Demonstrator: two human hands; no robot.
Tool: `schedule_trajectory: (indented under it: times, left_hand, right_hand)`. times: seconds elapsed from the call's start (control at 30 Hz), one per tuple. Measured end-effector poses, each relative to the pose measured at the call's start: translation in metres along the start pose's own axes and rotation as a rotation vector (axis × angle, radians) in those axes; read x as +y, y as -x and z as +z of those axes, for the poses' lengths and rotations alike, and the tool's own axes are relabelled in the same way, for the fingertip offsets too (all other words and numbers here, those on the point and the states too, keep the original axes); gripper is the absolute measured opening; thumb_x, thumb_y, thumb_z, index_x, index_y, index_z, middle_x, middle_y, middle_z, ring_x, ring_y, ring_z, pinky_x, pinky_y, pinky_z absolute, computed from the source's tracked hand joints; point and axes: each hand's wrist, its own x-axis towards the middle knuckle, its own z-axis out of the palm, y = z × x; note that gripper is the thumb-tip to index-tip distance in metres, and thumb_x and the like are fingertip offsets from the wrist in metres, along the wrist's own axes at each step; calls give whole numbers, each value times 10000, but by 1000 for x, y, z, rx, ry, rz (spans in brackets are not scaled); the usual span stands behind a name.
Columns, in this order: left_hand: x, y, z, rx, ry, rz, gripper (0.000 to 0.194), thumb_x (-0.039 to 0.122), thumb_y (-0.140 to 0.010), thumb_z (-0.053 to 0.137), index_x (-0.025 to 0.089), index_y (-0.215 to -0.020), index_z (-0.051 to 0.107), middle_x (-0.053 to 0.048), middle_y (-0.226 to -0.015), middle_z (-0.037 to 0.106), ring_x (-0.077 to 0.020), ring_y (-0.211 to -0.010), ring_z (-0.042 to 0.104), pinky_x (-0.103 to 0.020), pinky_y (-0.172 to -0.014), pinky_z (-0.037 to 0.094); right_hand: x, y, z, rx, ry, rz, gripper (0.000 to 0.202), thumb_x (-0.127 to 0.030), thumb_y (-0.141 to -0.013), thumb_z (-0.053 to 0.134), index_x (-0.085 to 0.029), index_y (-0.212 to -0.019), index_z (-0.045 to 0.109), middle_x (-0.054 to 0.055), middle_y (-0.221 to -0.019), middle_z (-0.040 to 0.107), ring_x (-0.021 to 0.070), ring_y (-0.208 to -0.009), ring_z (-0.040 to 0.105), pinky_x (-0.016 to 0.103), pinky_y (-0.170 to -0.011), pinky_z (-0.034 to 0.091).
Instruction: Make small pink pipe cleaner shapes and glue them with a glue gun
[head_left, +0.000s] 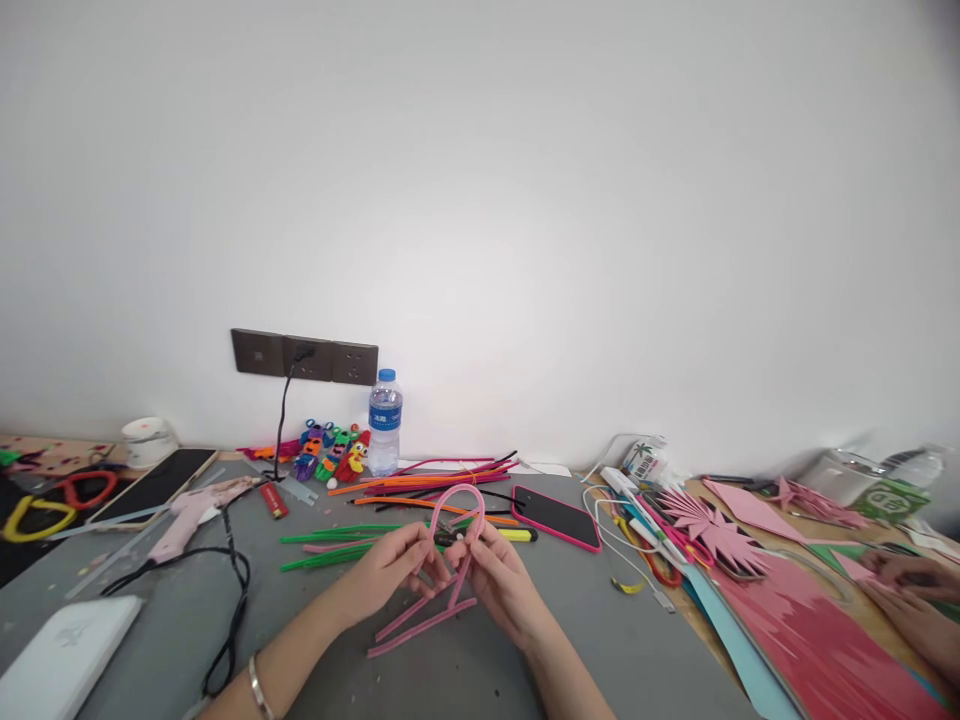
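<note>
A pink pipe cleaner (459, 490), bent into a tall loop, is held between both hands above the grey mat (600, 640). My left hand (401, 572) pinches its left side, fingers curled in. My right hand (501, 580) grips its right side, fingertips close to those of my left hand. Below the hands the pink ends spread out, and another pink piece (420, 628) lies slantwise beneath them. Green pipe cleaners (330, 538) lie just beyond my left hand. Orange, red and black ones (435, 484) are spread farther back.
A phone (556, 517) lies right of the hands, beside a white cable (626, 560). A water bottle (385, 425) and small pipe-cleaner figures (330, 452) stand at the wall. Left are a glue gun (180, 520) and black cord (238, 600). Another person's hands (911, 600) work at far right.
</note>
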Motion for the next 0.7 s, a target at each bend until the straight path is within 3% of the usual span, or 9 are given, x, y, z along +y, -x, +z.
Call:
schedule_trajectory:
  times: [0.23, 0.37, 0.47, 0.7]
  left_hand:
    - [0, 0, -1, 1, -252, 36, 335, 472, -905, 493, 160, -801, 557, -78, -913, 712, -154, -754, 609, -253, -681, 451]
    - [-6, 2, 5, -108, -111, -132, 330, 474, -886, 529, 147, -882, 565, -111, -936, 737, -169, -754, 658, -266, -674, 466]
    - [-10, 3, 10, -119, 4, -233, 353, 486, -846, 586, 150, -947, 548, -129, -880, 752, -201, -748, 705, -278, -648, 494]
    - [-9, 2, 6, -99, 17, -218, 344, 457, -824, 631, 132, -932, 593, -140, -839, 763, -194, -682, 718, -241, -579, 500]
  right_hand:
    - [0, 0, -2, 107, 26, -37, 204, -318, -725, 776, -186, -743, 621, -34, -682, 488, 92, -566, 371, 204, -562, 341]
    - [-1, 1, -1, 98, 63, 3, 221, -353, -749, 753, -188, -772, 608, -58, -582, 431, 87, -505, 303, 196, -504, 283]
    - [0, 2, 0, 84, 84, 18, 233, -367, -755, 747, -184, -790, 608, -60, -565, 429, 88, -501, 303, 197, -499, 272]
    - [4, 0, -3, 95, 112, 35, 224, -355, -768, 740, -179, -792, 605, -61, -585, 454, 75, -506, 328, 193, -525, 289]
